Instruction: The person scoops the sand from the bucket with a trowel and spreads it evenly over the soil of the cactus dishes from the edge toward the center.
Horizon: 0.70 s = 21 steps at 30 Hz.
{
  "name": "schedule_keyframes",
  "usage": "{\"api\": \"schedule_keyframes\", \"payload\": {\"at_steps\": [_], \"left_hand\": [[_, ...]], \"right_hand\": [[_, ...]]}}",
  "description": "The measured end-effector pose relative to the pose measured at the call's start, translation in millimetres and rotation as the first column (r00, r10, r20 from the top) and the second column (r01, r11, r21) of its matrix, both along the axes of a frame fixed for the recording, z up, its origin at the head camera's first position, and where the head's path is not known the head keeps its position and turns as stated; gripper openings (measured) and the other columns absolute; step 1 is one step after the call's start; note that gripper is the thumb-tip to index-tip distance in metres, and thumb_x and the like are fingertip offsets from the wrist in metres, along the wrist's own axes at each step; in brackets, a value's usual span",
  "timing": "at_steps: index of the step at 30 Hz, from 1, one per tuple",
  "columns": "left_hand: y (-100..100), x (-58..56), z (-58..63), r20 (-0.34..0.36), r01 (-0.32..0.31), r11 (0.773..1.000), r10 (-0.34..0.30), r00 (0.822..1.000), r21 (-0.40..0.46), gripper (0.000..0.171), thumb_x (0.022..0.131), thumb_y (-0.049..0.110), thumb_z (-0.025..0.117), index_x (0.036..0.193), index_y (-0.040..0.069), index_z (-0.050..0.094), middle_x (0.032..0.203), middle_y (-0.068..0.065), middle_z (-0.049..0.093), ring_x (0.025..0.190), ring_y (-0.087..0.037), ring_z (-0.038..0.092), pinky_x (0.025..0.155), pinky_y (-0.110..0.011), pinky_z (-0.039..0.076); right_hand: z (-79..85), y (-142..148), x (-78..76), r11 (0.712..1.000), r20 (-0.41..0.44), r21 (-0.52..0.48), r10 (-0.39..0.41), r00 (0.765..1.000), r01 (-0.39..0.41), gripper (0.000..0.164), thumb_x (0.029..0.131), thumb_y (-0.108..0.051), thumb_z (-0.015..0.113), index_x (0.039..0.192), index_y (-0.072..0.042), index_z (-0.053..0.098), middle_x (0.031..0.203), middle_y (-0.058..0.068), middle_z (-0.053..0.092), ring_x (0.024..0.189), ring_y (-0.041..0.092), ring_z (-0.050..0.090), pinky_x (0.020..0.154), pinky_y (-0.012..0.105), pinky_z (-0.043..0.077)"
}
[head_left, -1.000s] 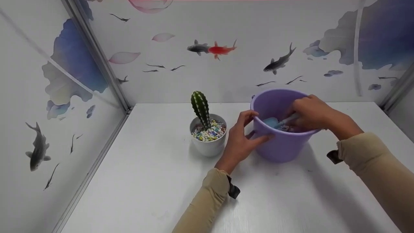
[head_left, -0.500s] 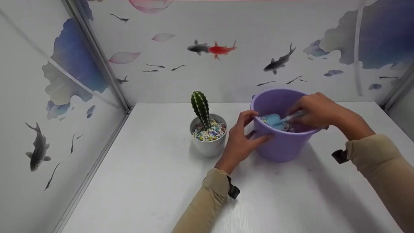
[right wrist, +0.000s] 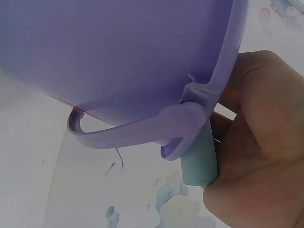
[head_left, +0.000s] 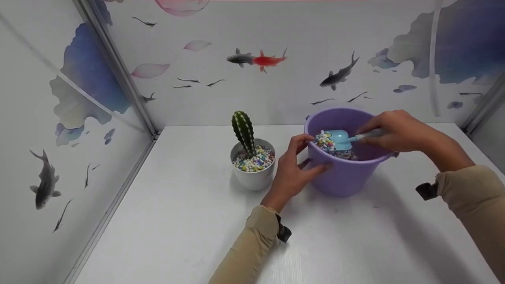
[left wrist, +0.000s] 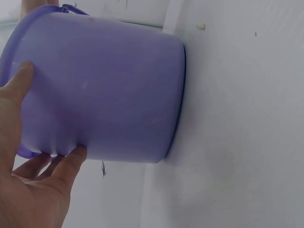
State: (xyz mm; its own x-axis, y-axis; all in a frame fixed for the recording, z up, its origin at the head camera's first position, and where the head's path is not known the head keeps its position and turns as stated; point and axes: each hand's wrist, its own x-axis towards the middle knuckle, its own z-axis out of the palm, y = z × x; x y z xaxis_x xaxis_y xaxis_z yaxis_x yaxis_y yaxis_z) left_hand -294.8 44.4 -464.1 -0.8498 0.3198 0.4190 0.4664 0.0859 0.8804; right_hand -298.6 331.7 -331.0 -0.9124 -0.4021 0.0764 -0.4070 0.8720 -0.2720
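A purple bucket [head_left: 343, 177] stands on the white table, small multicoloured pebbles [head_left: 347, 155] showing inside it. My left hand [head_left: 292, 169] grips the bucket's near left side, thumb and fingers spread around the wall below the rim; the left wrist view shows the fingers on the purple wall [left wrist: 109, 85]. With my right hand [head_left: 402, 130] I hold a light blue scoop [head_left: 341, 139] by its handle, inside the bucket's mouth. Pebbles [head_left: 325, 141] lie at the scoop's front. In the right wrist view the scoop's handle end [right wrist: 199, 161] sticks out of my hand beside the bucket's bail [right wrist: 137, 130].
Left of the bucket stands a white pot [head_left: 254, 179] with a green cactus [head_left: 243, 132] and multicoloured pebbles [head_left: 254, 161] around its base. White panels printed with fish and petals border the table [head_left: 169, 221] at the back and left.
My right hand has risen and moved right, lifting the scoop higher in the bucket, and pebbles now show at its front. My left hand keeps its hold on the bucket.
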Motion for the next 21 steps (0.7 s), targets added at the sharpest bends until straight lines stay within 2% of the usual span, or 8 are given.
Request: {"api": "schedule_keyframes", "payload": {"at_steps": [5, 11, 15, 18, 20, 21], "left_hand": [[-0.8, 1.3, -0.6, 0.000, 0.004, 1.000, -0.004, 1.000, -0.007, 0.081, 0.089, 0.037, 0.091, 0.153, 0.038, 0.041, 0.170, 0.006, 0.043, 0.156, -0.020, 0.048, 0.111, -0.044, 0.058], [-1.7, 3.0, -2.2, -0.008, 0.014, 0.999, -0.014, 1.000, -0.033, 0.080, 0.091, 0.039, 0.090, 0.152, 0.046, 0.039, 0.168, 0.011, 0.043, 0.156, -0.020, 0.048, 0.111, -0.044, 0.059], [-5.3, 4.1, -2.3, -0.024, 0.019, 0.997, -0.021, 0.999, -0.074, 0.080, 0.093, 0.040, 0.087, 0.155, 0.049, 0.037, 0.169, 0.014, 0.042, 0.154, -0.019, 0.051, 0.112, -0.043, 0.058], [-9.9, 4.7, -1.7, -0.070, 0.004, 0.993, -0.012, 0.998, -0.115, 0.079, 0.096, 0.036, 0.085, 0.158, 0.046, 0.037, 0.168, 0.014, 0.043, 0.149, -0.019, 0.055, 0.113, -0.041, 0.058], [-12.8, 5.1, -1.2, -0.116, -0.024, 0.988, 0.006, 0.993, -0.151, 0.079, 0.098, 0.033, 0.084, 0.160, 0.044, 0.037, 0.168, 0.014, 0.044, 0.146, -0.019, 0.058, 0.112, -0.039, 0.058], [-14.0, 5.4, -1.0, -0.141, -0.040, 0.985, 0.016, 0.990, -0.169, 0.079, 0.098, 0.031, 0.083, 0.161, 0.044, 0.037, 0.167, 0.013, 0.044, 0.144, -0.019, 0.059, 0.112, -0.037, 0.059]], "right_hand": [[-0.6, 2.6, 1.8, 1.000, -0.016, -0.028, 0.001, 1.000, -0.002, 0.021, 0.099, -0.015, 0.080, 0.120, -0.015, 0.085, 0.116, 0.007, 0.083, 0.098, 0.020, 0.074, 0.070, 0.023, 0.058], [-2.6, 5.4, 4.6, 0.998, -0.015, -0.057, -0.026, 1.000, 0.026, 0.024, 0.100, -0.019, 0.080, 0.123, -0.013, 0.084, 0.124, 0.012, 0.081, 0.110, 0.026, 0.075, 0.076, 0.026, 0.058], [-3.1, 6.4, 5.9, 0.997, -0.009, -0.069, -0.033, 0.999, 0.032, 0.026, 0.101, -0.021, 0.080, 0.125, -0.012, 0.083, 0.126, 0.013, 0.080, 0.115, 0.030, 0.075, 0.083, 0.036, 0.062], [-2.8, 7.3, 6.6, 0.996, -0.014, -0.084, -0.032, 0.999, 0.031, 0.026, 0.101, -0.021, 0.080, 0.125, -0.012, 0.083, 0.126, 0.013, 0.080, 0.118, 0.034, 0.074, 0.092, 0.048, 0.063], [-2.2, 8.2, 7.6, 0.995, -0.014, -0.091, -0.038, 0.999, 0.036, 0.026, 0.101, -0.020, 0.079, 0.125, -0.013, 0.083, 0.126, 0.014, 0.080, 0.119, 0.034, 0.074, 0.094, 0.051, 0.062], [-1.7, 8.7, 8.0, 0.995, -0.015, -0.092, -0.039, 0.999, 0.038, 0.025, 0.101, -0.020, 0.079, 0.125, -0.013, 0.083, 0.126, 0.013, 0.080, 0.118, 0.034, 0.074, 0.093, 0.049, 0.063]]}}
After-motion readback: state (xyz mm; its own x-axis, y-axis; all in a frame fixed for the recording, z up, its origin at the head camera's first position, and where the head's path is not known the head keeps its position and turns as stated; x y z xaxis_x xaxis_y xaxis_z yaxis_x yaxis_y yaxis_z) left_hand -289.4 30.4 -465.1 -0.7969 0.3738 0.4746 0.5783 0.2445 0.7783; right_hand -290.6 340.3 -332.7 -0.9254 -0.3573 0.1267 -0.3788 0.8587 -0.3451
